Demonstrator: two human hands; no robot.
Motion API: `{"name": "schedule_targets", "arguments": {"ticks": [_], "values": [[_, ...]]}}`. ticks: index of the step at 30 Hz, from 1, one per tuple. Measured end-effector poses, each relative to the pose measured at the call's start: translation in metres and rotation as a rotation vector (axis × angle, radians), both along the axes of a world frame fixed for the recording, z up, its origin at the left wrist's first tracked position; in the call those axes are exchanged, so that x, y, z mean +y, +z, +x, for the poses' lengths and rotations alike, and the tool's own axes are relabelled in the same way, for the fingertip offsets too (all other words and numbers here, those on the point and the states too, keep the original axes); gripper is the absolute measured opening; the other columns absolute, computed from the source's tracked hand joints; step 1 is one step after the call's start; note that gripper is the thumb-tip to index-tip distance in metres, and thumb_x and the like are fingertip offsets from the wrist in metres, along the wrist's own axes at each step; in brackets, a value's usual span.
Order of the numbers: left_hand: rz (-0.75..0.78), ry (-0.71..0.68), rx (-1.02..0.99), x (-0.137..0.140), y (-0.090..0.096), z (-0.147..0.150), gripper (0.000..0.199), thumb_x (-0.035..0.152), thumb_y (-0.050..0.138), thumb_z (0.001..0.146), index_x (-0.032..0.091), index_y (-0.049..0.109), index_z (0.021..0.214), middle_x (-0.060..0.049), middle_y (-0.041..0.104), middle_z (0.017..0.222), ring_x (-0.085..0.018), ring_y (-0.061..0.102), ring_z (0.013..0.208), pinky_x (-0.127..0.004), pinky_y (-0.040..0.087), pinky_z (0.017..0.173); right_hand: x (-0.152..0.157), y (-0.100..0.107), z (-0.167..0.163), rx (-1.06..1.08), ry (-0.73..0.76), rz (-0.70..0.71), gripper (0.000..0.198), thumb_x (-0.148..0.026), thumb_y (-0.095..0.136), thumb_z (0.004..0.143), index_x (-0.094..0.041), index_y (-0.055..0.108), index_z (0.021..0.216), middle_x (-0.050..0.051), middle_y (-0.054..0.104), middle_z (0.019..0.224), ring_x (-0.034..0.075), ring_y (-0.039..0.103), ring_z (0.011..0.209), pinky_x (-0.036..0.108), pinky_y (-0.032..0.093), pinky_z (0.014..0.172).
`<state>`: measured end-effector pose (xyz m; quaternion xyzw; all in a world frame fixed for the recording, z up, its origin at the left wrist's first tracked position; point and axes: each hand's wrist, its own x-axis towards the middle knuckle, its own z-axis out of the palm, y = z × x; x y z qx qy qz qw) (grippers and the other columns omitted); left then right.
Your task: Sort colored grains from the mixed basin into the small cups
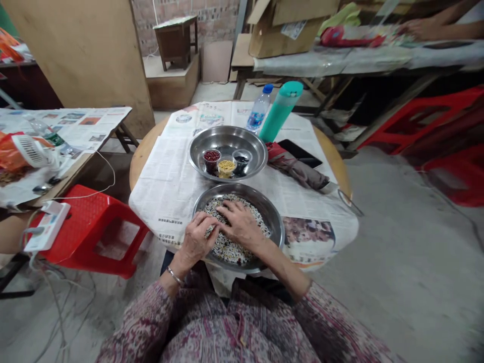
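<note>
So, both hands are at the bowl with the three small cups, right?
Not that bowl: the head view shows the left hand and right hand at the near bowl of mixed grains; the three small cups stand in the far bowl.

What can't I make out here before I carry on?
All in the head view:
Left hand: whether its fingertips pinch anything; too small.
Grain mix under the right hand: hidden by that hand.
Newspaper: fine print too small.
Co-worker's hand: blurred; white sleeve cut off by the right edge.

Grain is spread in the near bowl, cups set in the far bowl. To the right, an umbrella is laid, bottle and flask stood beyond.
</note>
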<state>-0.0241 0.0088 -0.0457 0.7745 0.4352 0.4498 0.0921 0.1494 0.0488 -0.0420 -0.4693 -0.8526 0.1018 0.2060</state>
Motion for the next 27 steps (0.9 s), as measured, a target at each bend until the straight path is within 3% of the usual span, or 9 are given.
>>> {"name": "schedule_targets", "arguments": {"ticks": [4,7,11,15,17,19,23,25,27], "values": [[0.026,0.064,-0.067,0.002,-0.003,-0.003,0.014,0.011,0.05,0.095,0.018,0.06,0.087,-0.005,0.062,0.087,-0.018,0.061,0.091,-0.032,0.054,0.083,-0.018,0.003,-0.005,-0.008,0.192,-0.011,0.042,-0.026,0.071,0.085,-0.024,0.065,0.127,0.013,0.061,0.136,0.03,0.05,0.129,0.053,0.044,0.106],[-0.024,-0.023,-0.027,0.002,-0.002,-0.004,0.018,0.01,0.047,0.097,0.019,0.061,0.091,-0.005,0.064,0.092,-0.016,0.063,0.094,-0.032,0.055,0.087,-0.021,0.002,0.008,0.006,0.271,0.006,0.027,-0.02,0.07,0.085,-0.025,0.071,0.112,0.009,0.067,0.125,0.027,0.053,0.124,0.051,0.045,0.107],[-0.021,-0.102,0.042,0.006,0.008,-0.005,0.021,0.01,0.046,0.099,0.019,0.064,0.103,-0.007,0.064,0.105,-0.017,0.062,0.104,-0.035,0.053,0.096,-0.017,0.002,0.037,0.017,0.085,0.053,0.019,-0.012,0.06,0.087,-0.023,0.073,0.096,0.009,0.069,0.116,0.026,0.059,0.114,0.049,0.05,0.101],[0.026,0.057,0.078,0.026,0.017,-0.015,0.015,0.013,0.059,0.093,0.019,0.067,0.104,-0.009,0.062,0.109,-0.021,0.058,0.107,-0.041,0.05,0.1,-0.028,0.003,0.061,0.002,-0.033,-0.007,0.03,-0.022,0.064,0.088,-0.024,0.067,0.117,0.008,0.068,0.114,0.026,0.063,0.106,0.044,0.054,0.092],[-0.048,0.196,0.061,0.041,0.017,-0.021,0.023,0.015,0.067,0.087,0.019,0.068,0.11,-0.011,0.06,0.114,-0.025,0.056,0.112,-0.045,0.049,0.102,-0.04,0.001,0.066,-0.008,0.004,-0.066,0.045,-0.027,0.069,0.085,-0.026,0.06,0.129,0.007,0.067,0.113,0.025,0.065,0.104,0.041,0.056,0.088],[-0.203,0.245,-0.006,0.056,0.014,-0.027,0.033,0.016,0.071,0.082,0.018,0.067,0.115,-0.01,0.062,0.113,-0.024,0.059,0.106,-0.042,0.051,0.096,-0.05,-0.003,0.063,-0.007,0.06,-0.11,0.054,-0.028,0.072,0.084,-0.027,0.055,0.136,0.008,0.066,0.116,0.024,0.066,0.105,0.039,0.056,0.087],[-0.49,0.113,-0.157,0.076,0.001,-0.032,0.029,0.014,0.063,0.082,0.016,0.07,0.11,-0.005,0.07,0.097,-0.017,0.063,0.088,-0.031,0.052,0.084,-0.053,-0.007,0.037,-0.029,0.131,-0.203,0.033,-0.016,0.064,0.087,-0.025,0.065,0.119,0.006,0.066,0.107,0.018,0.067,0.092,0.031,0.054,0.081],[-0.53,0.08,-0.247,0.079,-0.003,-0.032,0.034,0.012,0.061,0.081,0.016,0.069,0.114,-0.001,0.068,0.086,-0.014,0.06,0.079,-0.025,0.05,0.076,-0.045,-0.004,0.024,-0.06,0.15,-0.226,0.024,-0.011,0.057,0.089,-0.024,0.069,0.105,0.004,0.067,0.097,0.016,0.066,0.082,0.028,0.053,0.076],[-0.539,0.068,-0.313,0.078,-0.006,-0.032,0.04,0.011,0.06,0.079,0.016,0.067,0.118,0.004,0.061,0.074,-0.01,0.053,0.066,-0.021,0.045,0.065,-0.034,0.0,0.017,-0.078,0.147,-0.192,0.027,-0.007,0.051,0.09,-0.023,0.07,0.101,0.004,0.067,0.094,0.016,0.065,0.081,0.028,0.051,0.075]]}}
